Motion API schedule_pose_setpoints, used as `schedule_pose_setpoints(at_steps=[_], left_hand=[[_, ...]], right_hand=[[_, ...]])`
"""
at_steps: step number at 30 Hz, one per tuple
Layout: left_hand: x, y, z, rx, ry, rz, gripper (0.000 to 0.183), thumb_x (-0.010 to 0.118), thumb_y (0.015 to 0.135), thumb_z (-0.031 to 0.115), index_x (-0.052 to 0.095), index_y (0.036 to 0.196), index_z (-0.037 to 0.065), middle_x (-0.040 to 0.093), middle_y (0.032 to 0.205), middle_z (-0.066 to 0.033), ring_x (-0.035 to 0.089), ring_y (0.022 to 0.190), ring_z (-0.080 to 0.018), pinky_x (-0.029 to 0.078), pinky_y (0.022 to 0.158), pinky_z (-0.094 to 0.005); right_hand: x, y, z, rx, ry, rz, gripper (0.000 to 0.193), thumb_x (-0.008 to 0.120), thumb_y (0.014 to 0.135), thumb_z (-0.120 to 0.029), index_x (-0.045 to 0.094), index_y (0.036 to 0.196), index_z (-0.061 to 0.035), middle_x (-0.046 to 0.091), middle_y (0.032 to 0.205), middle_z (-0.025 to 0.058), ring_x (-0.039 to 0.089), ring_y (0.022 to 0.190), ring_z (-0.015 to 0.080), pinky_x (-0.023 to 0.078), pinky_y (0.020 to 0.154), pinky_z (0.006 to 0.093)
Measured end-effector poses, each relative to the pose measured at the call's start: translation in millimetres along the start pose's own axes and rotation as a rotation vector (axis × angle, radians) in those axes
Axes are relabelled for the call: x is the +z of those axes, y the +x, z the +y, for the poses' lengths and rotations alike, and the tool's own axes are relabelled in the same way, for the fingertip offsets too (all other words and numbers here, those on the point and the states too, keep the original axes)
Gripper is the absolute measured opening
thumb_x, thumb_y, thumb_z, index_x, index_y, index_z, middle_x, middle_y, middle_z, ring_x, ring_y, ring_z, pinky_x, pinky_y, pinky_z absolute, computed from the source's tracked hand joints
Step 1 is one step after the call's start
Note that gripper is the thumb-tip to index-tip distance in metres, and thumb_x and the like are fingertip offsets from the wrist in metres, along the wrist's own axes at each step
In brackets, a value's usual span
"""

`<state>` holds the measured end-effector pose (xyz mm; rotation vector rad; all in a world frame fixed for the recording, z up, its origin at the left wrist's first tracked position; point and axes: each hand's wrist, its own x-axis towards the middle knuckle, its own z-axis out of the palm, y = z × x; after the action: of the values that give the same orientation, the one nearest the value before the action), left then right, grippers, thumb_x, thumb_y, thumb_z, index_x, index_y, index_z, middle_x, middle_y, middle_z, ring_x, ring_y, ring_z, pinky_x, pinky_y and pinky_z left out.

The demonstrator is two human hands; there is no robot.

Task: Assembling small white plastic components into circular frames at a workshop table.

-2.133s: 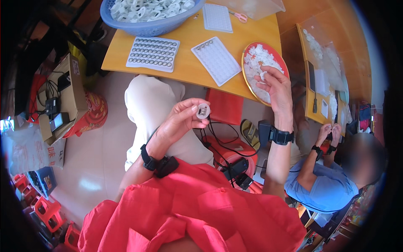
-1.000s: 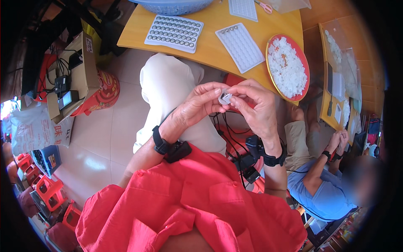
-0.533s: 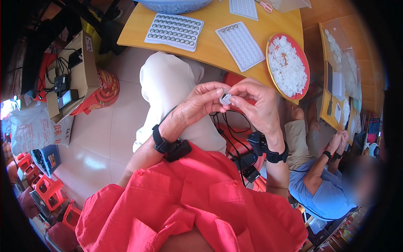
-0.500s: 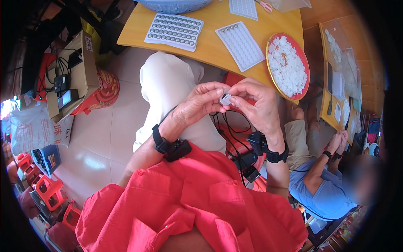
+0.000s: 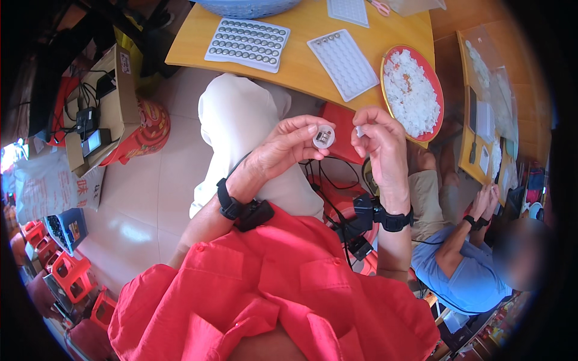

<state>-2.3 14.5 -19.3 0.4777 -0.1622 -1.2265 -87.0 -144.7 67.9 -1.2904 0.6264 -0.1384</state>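
Note:
My left hand (image 5: 282, 145) grips a small round white plastic housing (image 5: 325, 143) between thumb and fingers. Its open face is turned up, and metal parts show inside. Apart from it, to the right, my right hand (image 5: 385, 147) pinches a tiny whitish piece (image 5: 360, 130) at its fingertips; its exact kind is too small to make out. Both hands are above my lap, in front of the table edge. Close to my right hand, a red oval plate (image 5: 439, 96) with a gold rim bears a heap of translucent white plastic pieces (image 5: 409, 99).
On the yellow table (image 5: 301, 81) are a tray of round metal-topped pieces (image 5: 248, 43), a mostly unfilled white tray (image 5: 349, 72), a blue basket (image 5: 247, 7) and scissors (image 5: 379, 7). A co-worker in blue (image 5: 460, 265) sits at right. A cardboard box (image 5: 120, 96) stands left.
My right hand has drawn away to the right from the round housing, with a tiny whitish piece in its fingertips. The housing's open face now shows in my left hand.

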Motion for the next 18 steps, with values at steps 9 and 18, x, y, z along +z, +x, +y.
schedule_pose_setpoints(at_steps=[9, 18], left_hand=[[-2, 3, -3, 0.013, -0.030, 0.000, 0.027, 0.057, 0.088, 0.019, 0.056, 0.108, 0.000, 0.061, 0.095, -0.0075, 0.062, 0.082, -0.0146, 0.053, 0.074, -0.0260], [-2, 1, -1, -0.032, -0.010, 0.040, 0.023, 0.062, 0.084, 0.013, 0.058, 0.103, 0.001, 0.061, 0.095, -0.0063, 0.061, 0.085, -0.0134, 0.054, 0.074, -0.0262]], right_hand=[[23, -12, 7, -0.395, -0.840, -0.006, 0.012, 0.059, 0.074, -0.004, 0.055, 0.084, -0.0008, 0.048, 0.060, 0.0074, 0.046, 0.050, 0.0143, 0.036, 0.047, 0.0271], [26, -14, 14, -0.593, -0.961, -0.048, 0.019, 0.061, 0.068, -0.004, 0.056, 0.087, -0.0019, 0.059, 0.075, 0.0120, 0.059, 0.062, 0.0271, 0.047, 0.053, 0.0339]])
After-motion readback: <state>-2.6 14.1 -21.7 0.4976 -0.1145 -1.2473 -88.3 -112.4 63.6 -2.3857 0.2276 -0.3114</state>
